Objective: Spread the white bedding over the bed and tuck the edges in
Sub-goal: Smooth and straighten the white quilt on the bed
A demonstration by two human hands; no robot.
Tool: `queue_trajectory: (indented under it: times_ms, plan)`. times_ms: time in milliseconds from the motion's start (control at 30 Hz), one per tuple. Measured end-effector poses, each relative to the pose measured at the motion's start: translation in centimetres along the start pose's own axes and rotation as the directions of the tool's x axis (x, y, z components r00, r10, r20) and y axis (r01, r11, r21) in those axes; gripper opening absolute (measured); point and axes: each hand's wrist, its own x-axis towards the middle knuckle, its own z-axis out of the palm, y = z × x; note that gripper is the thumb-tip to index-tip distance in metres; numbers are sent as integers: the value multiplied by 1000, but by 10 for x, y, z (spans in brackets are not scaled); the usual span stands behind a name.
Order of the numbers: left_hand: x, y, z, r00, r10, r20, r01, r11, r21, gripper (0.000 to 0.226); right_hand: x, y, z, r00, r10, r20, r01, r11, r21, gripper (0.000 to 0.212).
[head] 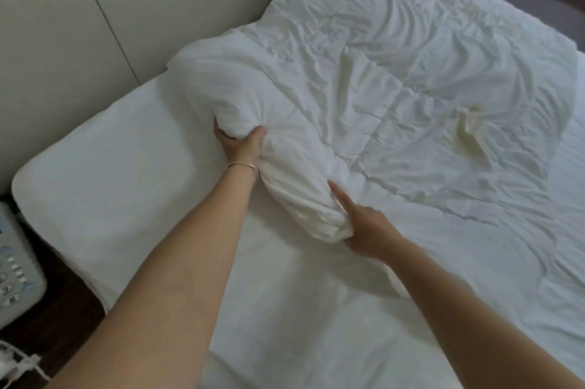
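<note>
White crumpled quilted bedding (380, 78) bunched at centre and upper right of bed (104, 173) | soft, light, floppy, non-slip | left hand (240, 145) fisted on bunched corner, right hand (364, 227) pinching folded edge | best held at corners

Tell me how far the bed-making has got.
Done: the crumpled white duvet lies across the far part of the bed. In hand: the left hand grips its bunched corner, and the right hand holds the rolled edge. Left: the near sheet lies uncovered, the duvet needs spreading, and no tucked edge shows.
</note>
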Motion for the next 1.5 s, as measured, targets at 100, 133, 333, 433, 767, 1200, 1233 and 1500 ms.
queue_trajectory:
  times_ms: [100, 133, 333, 433, 767, 1200, 1233, 1500]
  plan:
    - [-1, 29, -23, 976, 177, 130, -206, 943, 260, 94, 5, -21, -7, 1000, -12, 17, 12, 999, 31, 88]
    - [-5, 40, -36, 963, 208, 168, -253, 916, 313, 92, 4, -32, -8, 999, -26, 22, 26, 999, 19, 89]
    - [-47, 87, -145, 953, 278, 120, -302, 832, 465, 88, -39, -111, 16, 972, -162, 171, 152, 986, 72, 86]
    - [-48, 86, -220, 994, 53, -96, 9, 833, 553, 92, -57, -157, 59, 916, -227, 330, 213, 974, 79, 87]
    - [-55, 111, -279, 999, 9, 51, -38, 799, 600, 86, -84, -187, 49, 926, -203, 320, 185, 979, 84, 92]
    - [-132, 53, -207, 930, -55, 363, -366, -66, 928, 89, -170, -114, 82, 937, 200, 286, -140, 966, -217, 109]
    - [-155, 41, -196, 797, -210, 566, -594, -100, 799, 76, -181, -98, 81, 922, 290, 257, -237, 946, -220, 108]
    - [-298, -30, -165, 331, -729, 599, -852, 43, 522, 69, -252, -33, 90, 565, 822, 67, -742, 471, 476, 89]
